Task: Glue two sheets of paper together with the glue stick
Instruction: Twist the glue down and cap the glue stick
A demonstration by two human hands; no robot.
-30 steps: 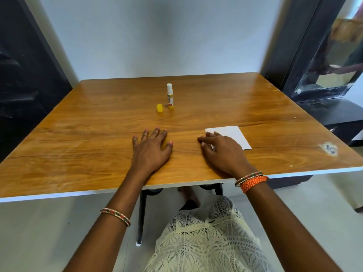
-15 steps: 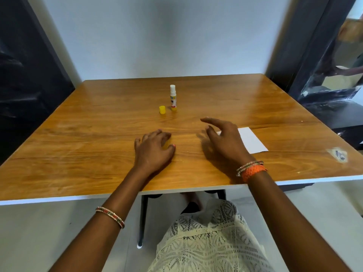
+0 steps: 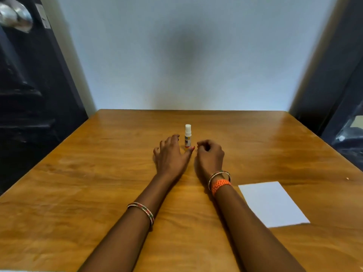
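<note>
The glue stick point(image 3: 188, 136) stands upright and uncapped, white tip up, in the middle of the wooden table point(image 3: 78, 183). My left hand point(image 3: 170, 156) lies just left of it, fingers spread and slightly bent, thumb tip touching or nearly touching the stick's base. Its yellow cap is hidden, likely under this hand. My right hand point(image 3: 210, 155) hovers just right of the stick with fingers curled inward, holding nothing that I can see. A white sheet of paper point(image 3: 273, 203) lies flat at the right, beside my right forearm. Only one sheet shows.
A pale wall stands behind the table's far edge. Dark furniture point(image 3: 29, 105) flanks the left side and a dark unit point(image 3: 345, 124) the right. Bangles sit on both wrists.
Both hands have left the near table area and reached forward to either side of the glue stick. My right hand has come off the paper. The camera has tilted up and moved closer.
</note>
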